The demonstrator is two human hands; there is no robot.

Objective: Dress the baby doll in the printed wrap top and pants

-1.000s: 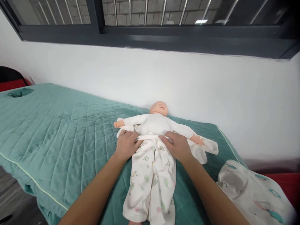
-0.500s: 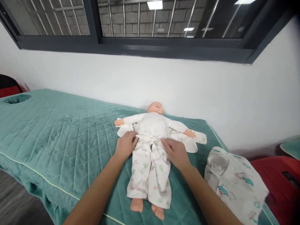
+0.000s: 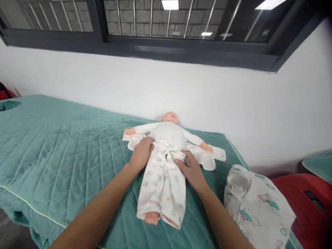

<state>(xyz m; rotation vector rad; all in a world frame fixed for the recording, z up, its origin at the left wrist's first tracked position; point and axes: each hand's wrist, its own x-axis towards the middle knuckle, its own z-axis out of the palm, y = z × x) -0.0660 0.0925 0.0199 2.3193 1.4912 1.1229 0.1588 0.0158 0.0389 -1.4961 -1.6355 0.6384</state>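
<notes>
A baby doll [image 3: 169,118] lies on its back, head toward the wall, arms spread wide. It wears a white long-sleeved top [image 3: 168,134] and white printed trousers [image 3: 162,186]. At the waist's left side, my left hand [image 3: 142,151] grips the trousers' waistband, its fingertips partly hidden. My right hand [image 3: 190,169] pinches the waistband on the other side, thumb in front and fingers behind. One foot [image 3: 152,218] pokes out of the left trouser leg; the other is mostly covered by its cuff. A white garment [image 3: 207,160] is spread flat beneath the doll's back and arms.
A green quilted cover [image 3: 77,148] lies over the bed, with a hole [image 3: 10,105] at its far left. To the right sits a folded printed cloth [image 3: 259,207], beside a red case [image 3: 295,193]. A wall [image 3: 129,83] with a barred window stands behind.
The trousers have been pulled higher, and the right-hand foot is now mostly inside its cuff. My right hand has changed its hold, pinching the waistband lower. The view has shifted slightly.
</notes>
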